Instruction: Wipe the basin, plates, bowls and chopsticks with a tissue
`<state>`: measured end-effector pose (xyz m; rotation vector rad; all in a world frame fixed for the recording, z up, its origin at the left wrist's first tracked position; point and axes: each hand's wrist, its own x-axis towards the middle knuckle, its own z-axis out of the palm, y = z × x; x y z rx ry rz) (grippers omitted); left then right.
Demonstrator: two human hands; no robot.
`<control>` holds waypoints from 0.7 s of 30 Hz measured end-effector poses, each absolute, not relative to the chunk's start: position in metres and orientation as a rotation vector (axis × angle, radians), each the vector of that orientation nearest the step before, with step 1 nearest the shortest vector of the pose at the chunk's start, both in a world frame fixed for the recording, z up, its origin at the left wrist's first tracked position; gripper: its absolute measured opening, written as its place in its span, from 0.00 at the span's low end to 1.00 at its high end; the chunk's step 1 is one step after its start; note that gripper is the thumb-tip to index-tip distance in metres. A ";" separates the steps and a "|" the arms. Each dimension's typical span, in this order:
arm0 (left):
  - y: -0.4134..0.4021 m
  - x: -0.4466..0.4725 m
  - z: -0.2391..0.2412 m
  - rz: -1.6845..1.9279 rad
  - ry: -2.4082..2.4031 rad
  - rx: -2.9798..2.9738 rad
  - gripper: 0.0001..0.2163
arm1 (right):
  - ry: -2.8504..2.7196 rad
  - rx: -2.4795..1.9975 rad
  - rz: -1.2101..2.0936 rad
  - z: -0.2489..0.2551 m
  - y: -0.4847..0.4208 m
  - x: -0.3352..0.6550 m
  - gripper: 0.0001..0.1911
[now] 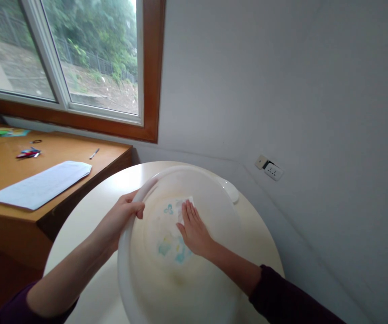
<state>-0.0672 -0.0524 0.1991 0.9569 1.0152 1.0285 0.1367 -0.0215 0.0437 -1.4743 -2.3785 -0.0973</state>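
Observation:
A large white plastic basin (214, 270) is tilted up on the round white table, with its inside facing me. Blue and yellow flower prints mark its bottom, and brownish stains show on the inner surface. My left hand (129, 209) is closed around the basin's left rim, thumb on the inner side. Against the bottom of the basin lies my right hand (194, 229), fingers straight and nearly together, holding a white tissue (189, 200) flat beneath them. Most of the tissue is hidden by the fingers.
The round table (79, 229) stands near the wall. To the left, a wooden desk (113, 157) bears a white paper packet (42, 184), a pen (94, 154) and several small items (29, 153). A wall socket (273, 171) is at the right, a window (95, 58) behind the desk.

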 end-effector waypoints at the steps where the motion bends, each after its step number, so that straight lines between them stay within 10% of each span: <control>1: -0.052 -0.066 0.200 1.033 1.010 0.960 0.33 | -2.408 -1.459 -0.081 0.043 -0.029 0.135 0.32; 7: -0.050 -0.063 0.204 1.038 1.019 0.999 0.33 | -2.871 -0.785 -0.002 0.047 -0.068 0.121 0.31; 14: -0.053 -0.061 0.205 1.080 1.025 1.001 0.33 | -2.352 -1.421 -0.123 0.038 -0.026 0.145 0.29; 21: -0.051 -0.058 0.209 1.087 0.981 1.040 0.33 | -2.850 -0.796 -0.028 0.050 -0.067 0.119 0.31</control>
